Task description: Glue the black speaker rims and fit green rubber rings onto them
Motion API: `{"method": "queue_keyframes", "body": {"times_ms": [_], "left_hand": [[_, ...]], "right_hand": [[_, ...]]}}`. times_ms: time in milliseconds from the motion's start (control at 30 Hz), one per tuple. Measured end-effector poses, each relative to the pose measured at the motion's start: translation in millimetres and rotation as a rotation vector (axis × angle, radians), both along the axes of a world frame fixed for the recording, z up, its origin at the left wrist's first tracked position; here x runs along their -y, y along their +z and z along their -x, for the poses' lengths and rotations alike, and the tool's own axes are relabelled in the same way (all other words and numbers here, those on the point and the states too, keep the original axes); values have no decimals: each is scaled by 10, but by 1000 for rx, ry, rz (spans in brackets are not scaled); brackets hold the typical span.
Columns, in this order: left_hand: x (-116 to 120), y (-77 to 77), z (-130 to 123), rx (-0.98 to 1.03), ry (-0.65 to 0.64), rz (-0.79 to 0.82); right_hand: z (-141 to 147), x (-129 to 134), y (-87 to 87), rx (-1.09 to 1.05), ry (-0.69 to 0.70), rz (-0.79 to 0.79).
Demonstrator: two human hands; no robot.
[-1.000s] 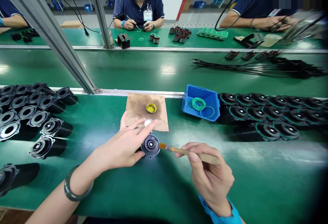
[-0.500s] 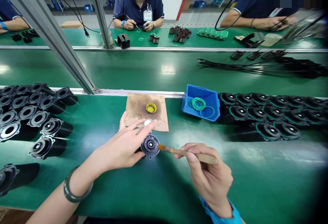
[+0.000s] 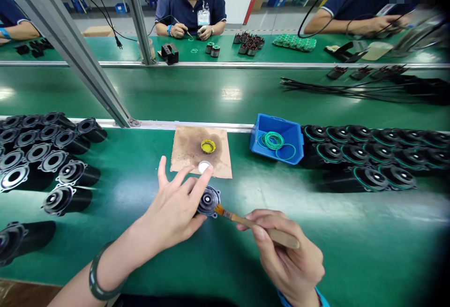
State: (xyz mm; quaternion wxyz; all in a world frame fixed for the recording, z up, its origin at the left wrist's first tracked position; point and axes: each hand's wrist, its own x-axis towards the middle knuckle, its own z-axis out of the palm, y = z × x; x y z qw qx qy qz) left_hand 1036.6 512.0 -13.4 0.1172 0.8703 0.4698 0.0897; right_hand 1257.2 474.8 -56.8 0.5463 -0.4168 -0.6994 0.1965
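A round black housing (image 3: 208, 199) stands on the green table. My left hand (image 3: 176, 204) grips its left side between thumb and index finger, with the other fingers spread. In my right hand (image 3: 286, 250) is a wooden-handled brush (image 3: 246, 222), held like a pen; its orange bristles touch the housing's lower right rim. Behind the housing lies a stained cardboard sheet (image 3: 183, 147) bearing a small yellow-rimmed cap (image 3: 208, 146) and a white disc (image 3: 204, 167), which sits just beyond my left fingertips.
Black housings (image 3: 38, 157) fill the left side. On the right, a blue bin (image 3: 258, 150) holds green rings (image 3: 272, 141), beside rows of housings with green rings (image 3: 369, 178). A metal post (image 3: 80, 63) slants at left. Across the table a person (image 3: 191, 7) works.
The brush tip has moved from the housing's right side to its lower right rim, and my right hand has come down slightly. My left hand has shifted a little on the housing.
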Motion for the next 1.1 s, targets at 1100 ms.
{"method": "queue_keyframes", "body": {"times_ms": [1100], "left_hand": [[-26, 28, 101, 62, -47, 94]], "right_hand": [[-11, 7, 224, 446, 130, -338]]}}
